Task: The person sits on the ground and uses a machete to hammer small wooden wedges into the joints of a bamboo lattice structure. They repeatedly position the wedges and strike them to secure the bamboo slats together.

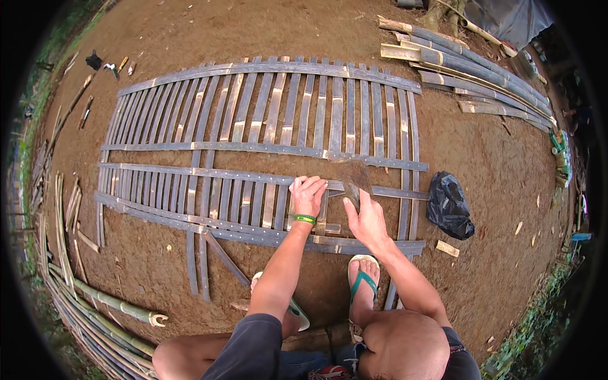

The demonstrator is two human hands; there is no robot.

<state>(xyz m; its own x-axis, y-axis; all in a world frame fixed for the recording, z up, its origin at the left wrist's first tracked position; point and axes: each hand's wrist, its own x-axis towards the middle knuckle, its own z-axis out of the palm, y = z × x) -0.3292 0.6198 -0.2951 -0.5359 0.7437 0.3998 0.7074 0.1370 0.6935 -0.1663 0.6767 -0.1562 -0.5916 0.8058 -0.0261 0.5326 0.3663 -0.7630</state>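
Left hand [308, 195] flat on vertical bamboo slat [323, 212], fingers spread. Right hand [365, 218] just beside, clamped on broad blade [352, 177] pointing away, over crosswise rail [392, 192]

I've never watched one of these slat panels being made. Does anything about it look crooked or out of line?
Yes. At the lower left of the grey bamboo slat panel, one loose slat lies diagonally across the dirt, while two neighbouring slats stick out past the bottom crosspiece, unlike the evenly spaced rest.
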